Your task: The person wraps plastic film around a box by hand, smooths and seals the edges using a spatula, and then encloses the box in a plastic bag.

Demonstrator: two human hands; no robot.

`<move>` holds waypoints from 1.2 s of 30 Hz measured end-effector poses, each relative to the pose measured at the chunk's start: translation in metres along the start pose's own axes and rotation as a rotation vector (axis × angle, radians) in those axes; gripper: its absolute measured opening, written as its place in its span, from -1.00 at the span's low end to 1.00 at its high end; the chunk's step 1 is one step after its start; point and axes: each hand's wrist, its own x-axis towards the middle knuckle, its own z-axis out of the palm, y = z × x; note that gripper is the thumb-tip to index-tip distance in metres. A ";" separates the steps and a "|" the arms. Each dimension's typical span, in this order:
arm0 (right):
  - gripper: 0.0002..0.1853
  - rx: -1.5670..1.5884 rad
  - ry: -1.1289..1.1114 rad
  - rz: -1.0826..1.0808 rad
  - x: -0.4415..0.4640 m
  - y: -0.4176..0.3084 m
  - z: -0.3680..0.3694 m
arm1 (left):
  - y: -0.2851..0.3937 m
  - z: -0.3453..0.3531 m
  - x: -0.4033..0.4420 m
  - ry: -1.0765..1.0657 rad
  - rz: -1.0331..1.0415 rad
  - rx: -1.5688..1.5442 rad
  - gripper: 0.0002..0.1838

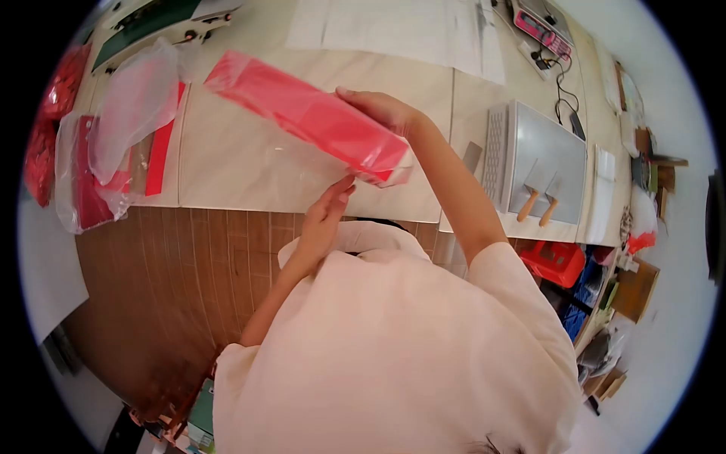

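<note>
A long, flat red package (318,113) in clear plastic wrap is held up at a slant above the table. My right hand (382,110) grips its far edge, fingers partly hidden behind it. At the near edge, close to the package's right end, the fingertips of my left hand (327,212) are closed against the wrap. Loose clear plastic shows beneath the package. To the left lie frosted plastic bags (140,106) over red flat pieces (160,147).
The pale table (242,178) spans the view. On its right sit a grey metal box (548,144), two wooden-handled tools (537,204), a scale (541,30) and a power strip (535,60) with cables. White sheets (393,30) lie at the back. A red crate (556,261) stands below the right side.
</note>
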 end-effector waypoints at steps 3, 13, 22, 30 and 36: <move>-0.50 -0.286 0.205 -0.395 -0.023 0.024 -0.055 | 0.058 -0.002 -0.007 0.012 0.009 0.319 -0.61; -0.78 -0.798 1.888 -0.348 -0.262 0.163 -0.168 | 0.188 0.013 0.027 -0.050 0.829 1.260 -0.88; -0.60 -0.856 1.835 0.452 -0.271 0.214 -0.195 | 0.167 0.045 0.023 -0.114 0.565 1.300 -0.83; -0.58 -0.710 1.854 0.122 -0.264 0.204 -0.163 | 0.160 0.034 0.009 0.034 0.328 1.224 -0.69; -0.64 -0.660 1.767 -0.357 -0.239 0.187 -0.128 | 0.155 0.029 0.013 -0.088 0.177 0.958 -0.43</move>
